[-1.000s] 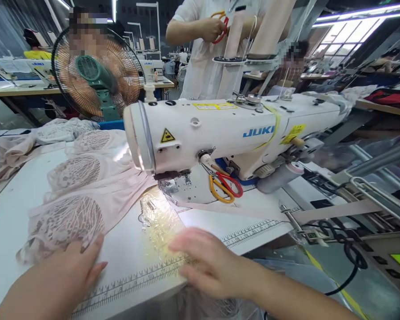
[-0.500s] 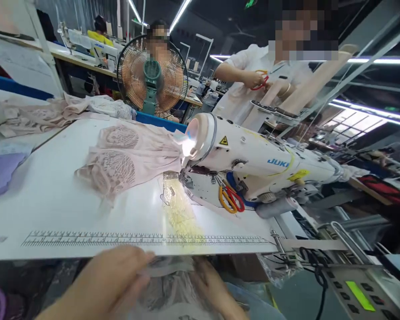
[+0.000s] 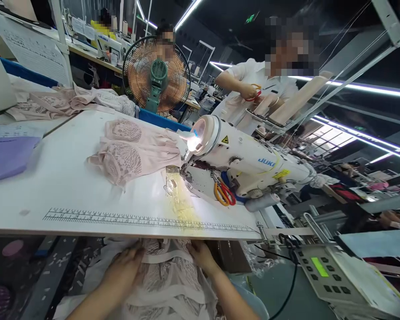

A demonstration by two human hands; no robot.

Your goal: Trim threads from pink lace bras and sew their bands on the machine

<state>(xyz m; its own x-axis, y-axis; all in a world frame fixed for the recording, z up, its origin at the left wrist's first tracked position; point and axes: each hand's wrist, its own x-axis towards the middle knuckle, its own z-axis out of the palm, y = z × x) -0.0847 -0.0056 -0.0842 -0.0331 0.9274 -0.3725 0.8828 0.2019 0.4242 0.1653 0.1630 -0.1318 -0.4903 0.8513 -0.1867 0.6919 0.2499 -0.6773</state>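
Observation:
Below the table's front edge, a pile of pale lace garments (image 3: 173,275) with light straps or bands lies in front of me. My left hand (image 3: 125,266) is at the left side of the top garment, fingers bent into the fabric and partly hidden. On the opposite side my right hand (image 3: 202,255) has its fingers curled at the garment's edge, their tips out of sight. On the tabletop a pale pink garment with lace cups (image 3: 130,149) lies spread, its right end under the head of the white sewing machine (image 3: 233,149).
Orange-and-red scissors (image 3: 224,192) rest beside the machine. A printed ruler (image 3: 146,221) runs along the table's front. Purple cloth (image 3: 11,155) lies at left, and a control box (image 3: 323,271) sits low right. Behind stand a fan (image 3: 156,75) and a person holding scissors (image 3: 253,92).
My left hand has moved down below the table edge to the lace pile. My right hand has shifted slightly up, against the garment. The camera view has tilted, showing more of the pile.

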